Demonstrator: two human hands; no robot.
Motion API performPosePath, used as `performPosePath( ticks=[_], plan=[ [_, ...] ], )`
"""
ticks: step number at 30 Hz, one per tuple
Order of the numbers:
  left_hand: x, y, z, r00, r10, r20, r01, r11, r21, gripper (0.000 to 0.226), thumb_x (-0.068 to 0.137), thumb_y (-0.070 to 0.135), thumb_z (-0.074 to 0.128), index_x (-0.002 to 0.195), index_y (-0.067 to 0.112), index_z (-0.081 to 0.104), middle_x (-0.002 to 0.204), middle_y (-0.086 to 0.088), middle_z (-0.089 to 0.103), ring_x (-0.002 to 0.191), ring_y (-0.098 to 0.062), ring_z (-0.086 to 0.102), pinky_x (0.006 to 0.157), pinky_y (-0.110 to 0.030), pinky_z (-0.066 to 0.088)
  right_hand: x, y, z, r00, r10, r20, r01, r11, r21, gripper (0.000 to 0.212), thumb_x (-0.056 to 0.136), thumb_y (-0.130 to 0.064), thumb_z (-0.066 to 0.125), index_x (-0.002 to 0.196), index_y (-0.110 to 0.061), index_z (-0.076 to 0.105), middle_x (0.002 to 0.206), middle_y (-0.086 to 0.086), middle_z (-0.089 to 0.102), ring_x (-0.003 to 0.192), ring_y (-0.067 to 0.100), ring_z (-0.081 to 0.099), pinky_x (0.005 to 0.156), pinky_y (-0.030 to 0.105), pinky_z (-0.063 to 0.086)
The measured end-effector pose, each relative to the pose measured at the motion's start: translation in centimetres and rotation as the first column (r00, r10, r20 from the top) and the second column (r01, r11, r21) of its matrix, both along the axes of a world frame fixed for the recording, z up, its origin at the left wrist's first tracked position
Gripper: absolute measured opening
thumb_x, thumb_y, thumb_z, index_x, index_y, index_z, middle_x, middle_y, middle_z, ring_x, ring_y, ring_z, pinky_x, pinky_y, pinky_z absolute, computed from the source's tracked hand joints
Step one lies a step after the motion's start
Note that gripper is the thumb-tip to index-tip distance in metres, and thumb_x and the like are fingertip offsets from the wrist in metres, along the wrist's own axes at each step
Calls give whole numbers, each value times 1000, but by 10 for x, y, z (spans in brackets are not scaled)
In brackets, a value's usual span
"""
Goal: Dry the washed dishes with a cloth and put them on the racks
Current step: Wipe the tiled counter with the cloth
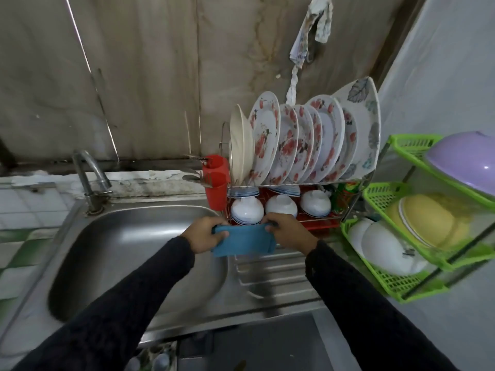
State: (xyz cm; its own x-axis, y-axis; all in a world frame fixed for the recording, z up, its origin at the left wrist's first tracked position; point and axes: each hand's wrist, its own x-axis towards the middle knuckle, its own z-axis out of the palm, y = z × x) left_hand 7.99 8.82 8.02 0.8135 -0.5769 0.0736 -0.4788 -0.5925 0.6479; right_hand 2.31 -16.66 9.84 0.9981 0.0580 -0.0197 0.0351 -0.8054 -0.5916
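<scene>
From the left I see the faucet (88, 180) over the steel sink (120, 250). My 2 dark-sleeved arms extend forward from the lower corners and angle toward each other above the sink's right edge. The left hand (203, 236), knuckles up, has its fingers curled round the left end of the blue cloth (243, 242). The right hand (289, 232) grips the cloth's right end the same way, so the cloth hangs folded between them, over the drainboard (273, 269). Just beyond the hands stands the metal dish rack (321, 180), with plates (294, 140) upright on top, upturned bowls (281, 206) below and a red cutlery holder (215, 180) on its left side. Further right, the green rack (380, 199) holds white, yellow and purple bowls.
</scene>
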Motion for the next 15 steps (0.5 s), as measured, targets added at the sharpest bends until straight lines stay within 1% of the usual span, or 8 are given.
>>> performPosePath(
  ticks=[2, 3, 4, 6, 8, 10, 12, 15],
  plan=[
    [-10, -14, -1, 995, 61, 74, -57, 997, -52, 10, 93, 21, 64, 102, 21, 69, 95, 6, 66, 85, -10, 58, 72, -18, 43, -4, -15, -4, 994, 18, 105, -17, 1000, -13, 13, 97, -4, 55, 101, -11, 66, 101, 5, 66, 95, 24, 59, 79, 34, 49],
    [-17, -20, -4, 987, 83, 140, -72, 994, -77, 10, 93, 21, 64, 101, 21, 69, 95, 6, 67, 85, -10, 58, 74, -24, 44, -8, -21, -8, 985, 22, 171, -18, 1000, -26, 13, 96, -3, 55, 100, -11, 66, 99, 4, 66, 93, 22, 58, 79, 34, 46],
    [-26, -27, -10, 973, 95, 212, -75, 992, -103, 11, 92, 20, 64, 101, 21, 69, 95, 6, 68, 85, -9, 58, 74, -26, 45, -14, -27, -16, 973, 23, 230, -14, 999, -39, 14, 96, -3, 55, 101, -10, 66, 99, 4, 66, 92, 20, 57, 79, 33, 45],
    [-47, -37, -31, 940, 106, 325, -69, 990, -124, 16, 91, 16, 64, 105, 19, 71, 100, 3, 70, 88, -11, 60, 79, -24, 46, -30, -36, -39, 948, 32, 316, -8, 997, -76, 18, 96, -4, 54, 104, -9, 70, 101, 6, 69, 92, 17, 58, 80, 28, 43],
    [-67, -41, -61, 943, 98, 319, -85, 995, -54, 25, 91, 18, 62, 115, 20, 70, 113, -1, 71, 99, -16, 65, 90, -25, 48, -47, -43, -71, 928, 84, 363, -32, 989, -145, 24, 91, -10, 51, 98, -9, 74, 97, 7, 72, 87, 22, 65, 81, 28, 49],
    [-87, -40, -88, 963, 59, 262, -76, 996, 53, 33, 92, 30, 52, 119, 23, 69, 121, 0, 70, 108, -20, 66, 97, -27, 49, -65, -48, -98, 925, 159, 345, -85, 972, -221, 26, 84, -18, 51, 87, -14, 76, 88, 3, 74, 77, 25, 70, 71, 30, 56],
    [-101, -35, -107, 974, 3, 227, -32, 991, 128, 40, 87, 36, 49, 119, 22, 69, 120, 0, 70, 108, -21, 67, 96, -27, 50, -81, -51, -117, 928, 216, 304, -134, 953, -271, 26, 81, -22, 51, 82, -19, 77, 83, -2, 74, 72, 23, 70, 64, 29, 56],
    [-116, -28, -117, 965, -26, 262, -21, 984, 175, 39, 88, 34, 49, 118, 21, 70, 120, -3, 70, 106, -21, 68, 93, -31, 53, -96, -54, -131, 936, 223, 273, -149, 952, -267, 20, 78, -16, 59, 86, -22, 76, 87, -5, 72, 77, 21, 69, 68, 34, 56]
  ],
)
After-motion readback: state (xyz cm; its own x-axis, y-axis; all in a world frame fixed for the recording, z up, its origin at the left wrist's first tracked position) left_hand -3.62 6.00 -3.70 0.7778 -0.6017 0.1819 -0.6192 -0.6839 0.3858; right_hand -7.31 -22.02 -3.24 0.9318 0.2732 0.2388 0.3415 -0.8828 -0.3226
